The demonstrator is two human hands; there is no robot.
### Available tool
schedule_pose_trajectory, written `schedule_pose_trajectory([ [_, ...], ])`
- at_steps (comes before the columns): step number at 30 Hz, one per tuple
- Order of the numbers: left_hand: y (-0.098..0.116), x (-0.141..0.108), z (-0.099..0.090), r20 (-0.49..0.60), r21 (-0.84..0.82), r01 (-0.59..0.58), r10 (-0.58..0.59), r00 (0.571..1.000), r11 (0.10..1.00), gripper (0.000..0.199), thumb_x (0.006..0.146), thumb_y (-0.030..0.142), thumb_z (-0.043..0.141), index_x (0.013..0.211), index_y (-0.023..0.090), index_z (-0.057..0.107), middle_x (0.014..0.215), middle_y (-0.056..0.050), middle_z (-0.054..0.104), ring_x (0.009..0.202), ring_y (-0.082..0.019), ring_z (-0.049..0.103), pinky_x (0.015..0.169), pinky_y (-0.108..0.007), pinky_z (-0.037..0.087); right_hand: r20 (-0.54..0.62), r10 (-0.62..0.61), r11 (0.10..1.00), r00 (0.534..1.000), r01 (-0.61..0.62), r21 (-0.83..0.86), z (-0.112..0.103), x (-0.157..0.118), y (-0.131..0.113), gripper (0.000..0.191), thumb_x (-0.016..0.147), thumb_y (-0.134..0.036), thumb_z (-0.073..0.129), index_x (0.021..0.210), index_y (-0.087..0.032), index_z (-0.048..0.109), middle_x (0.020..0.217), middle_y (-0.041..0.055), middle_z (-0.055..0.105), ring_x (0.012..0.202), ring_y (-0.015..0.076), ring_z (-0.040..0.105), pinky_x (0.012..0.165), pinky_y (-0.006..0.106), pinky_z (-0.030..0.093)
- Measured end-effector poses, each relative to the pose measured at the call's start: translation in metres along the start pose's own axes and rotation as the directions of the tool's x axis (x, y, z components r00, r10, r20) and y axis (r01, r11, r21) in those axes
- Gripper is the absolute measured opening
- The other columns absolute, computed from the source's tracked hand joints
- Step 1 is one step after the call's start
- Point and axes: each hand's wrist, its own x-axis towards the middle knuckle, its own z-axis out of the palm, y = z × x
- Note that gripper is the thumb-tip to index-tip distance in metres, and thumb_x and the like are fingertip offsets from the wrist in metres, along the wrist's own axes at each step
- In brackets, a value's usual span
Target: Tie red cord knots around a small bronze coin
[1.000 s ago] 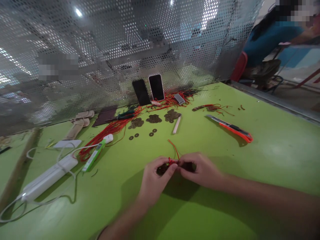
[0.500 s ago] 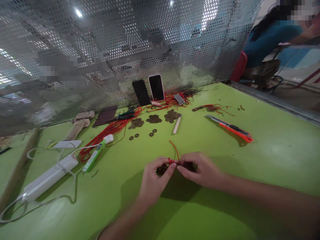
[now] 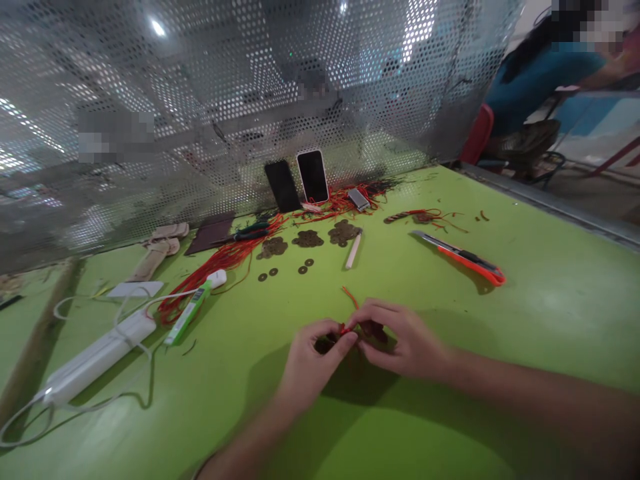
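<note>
Between both hands, just above the green table, is a red cord (image 3: 349, 294) with one loose end sticking up and away from me. My left hand (image 3: 316, 357) pinches a red knotted part of it between thumb and forefinger. From the other side my right hand (image 3: 407, 343) closes on the same cord, fingertips almost touching the left ones. Dark round pieces, seemingly coins on the cord, show inside the curl of my right hand; the fingers hide most of them. Beyond the hands lie loose holed coins (image 3: 263, 277) and several coin piles (image 3: 308, 238).
An orange box cutter (image 3: 463, 257) lies at right with its blade out. A pale stick (image 3: 353, 250), red cord bundle (image 3: 215, 270), pliers (image 3: 250, 232) and two phones (image 3: 313, 176) are farther back. A power strip (image 3: 103, 353) with cables sits left. A person (image 3: 545, 73) sits beyond the table.
The dark coin-like pieces now show inside my right hand. My right fingers have risen slightly and shifted over the knot, and the loose cord end sits a little lower.
</note>
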Motion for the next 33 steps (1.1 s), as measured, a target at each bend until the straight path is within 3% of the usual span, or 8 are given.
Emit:
schedule_pose_trajectory([
  [10,-0.0005,0.0030,-0.0003,0.052,-0.101,0.055,-0.050,0.997,0.993,0.029,0.077,0.042,0.060,0.069,0.014,0.065,0.062,-0.001,0.059,0.060,-0.012,0.049,0.056,-0.022,0.035,0.044,0.120,0.988,0.992,-0.123,0.096,0.0001,0.0026,0.0018,0.014,0.079,-0.020,0.054,0.089,-0.013,0.060,0.070,0.0021,0.057,0.059,0.0108,0.049,0.054,0.023,0.041],
  [14,-0.0019,0.0026,0.0000,0.069,-0.098,0.046,-0.040,0.997,0.994,0.029,0.076,0.041,0.061,0.067,0.014,0.063,0.060,0.001,0.054,0.059,-0.011,0.045,0.054,-0.021,0.032,0.106,0.179,0.956,0.978,-0.198,0.217,-0.0015,0.0046,0.0031,0.015,0.083,-0.021,0.050,0.091,-0.015,0.061,0.080,0.0040,0.061,0.071,0.0132,0.055,0.063,0.026,0.045],
  [17,-0.0028,0.0025,0.0014,0.091,-0.121,0.029,-0.018,0.996,0.992,0.028,0.076,0.040,0.062,0.067,0.014,0.063,0.058,0.002,0.050,0.057,-0.010,0.042,0.052,-0.021,0.029,0.153,0.157,0.935,0.976,-0.197,0.294,-0.0037,0.0069,0.0015,0.017,0.085,-0.020,0.047,0.087,-0.017,0.064,0.089,0.0044,0.063,0.081,0.0138,0.058,0.073,0.028,0.046],
  [33,-0.0019,0.0031,-0.0003,0.077,-0.109,0.048,-0.040,0.996,0.993,0.028,0.076,0.041,0.061,0.067,0.015,0.065,0.059,0.001,0.055,0.057,-0.010,0.045,0.051,-0.021,0.031,0.156,0.231,0.920,0.960,-0.268,0.285,-0.0057,0.0081,0.0055,0.017,0.082,-0.031,0.056,0.089,-0.017,0.063,0.083,0.0040,0.064,0.076,0.0149,0.057,0.067,0.028,0.045],
])
